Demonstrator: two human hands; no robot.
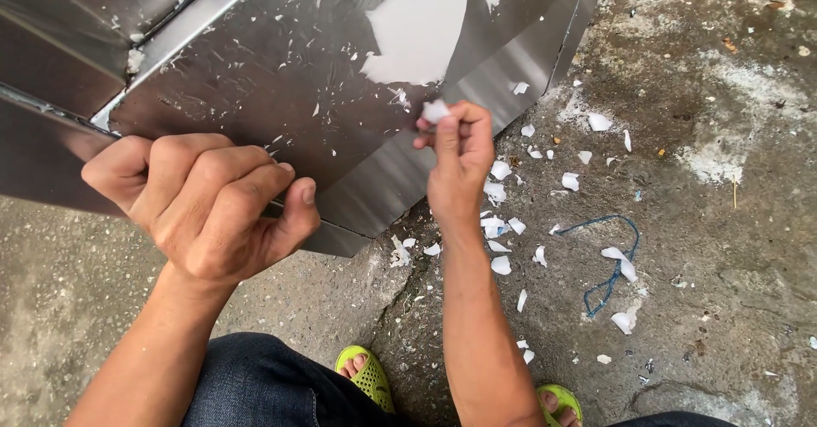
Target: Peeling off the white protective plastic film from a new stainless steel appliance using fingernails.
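While the right hand (459, 159) sits at frame centre, its thumb and fingertips pinch a small white scrap of film (436, 111), held just off the steel sheet (281, 78). Fingers closed tight on the scrap, wrist bent, forearm running down to bottom centre. Left hand (208, 206) at centre left is curled into a loose fist, knuckles up, thumb pressed against the lower edge of the same sheet; cannot tell whether anything sits inside the fist. Its forearm runs to lower left.

Steel sheet fills the upper left and top centre of the frame, brushed grey, angled, with a folded ridge crossing the upper left corner. A white patch of protective film (430, 19) clings to it at top centre, ragged along its lower edge, just above the pinched scrap. Tiny white flecks dot the bare metal around it.

Torn white film pieces (500, 223) lie scattered on the concrete floor (723, 180) just right of the right wrist and further out to centre right. A thin blue string (614, 261) loops on the floor at right of centre, near more scraps. Floor is rough, stained grey, cracked near bottom centre.

Bottom edge: dark jeans (255, 389) at lower left, and green sandals (370, 376) on both feet, toes visible, either side of the right forearm.
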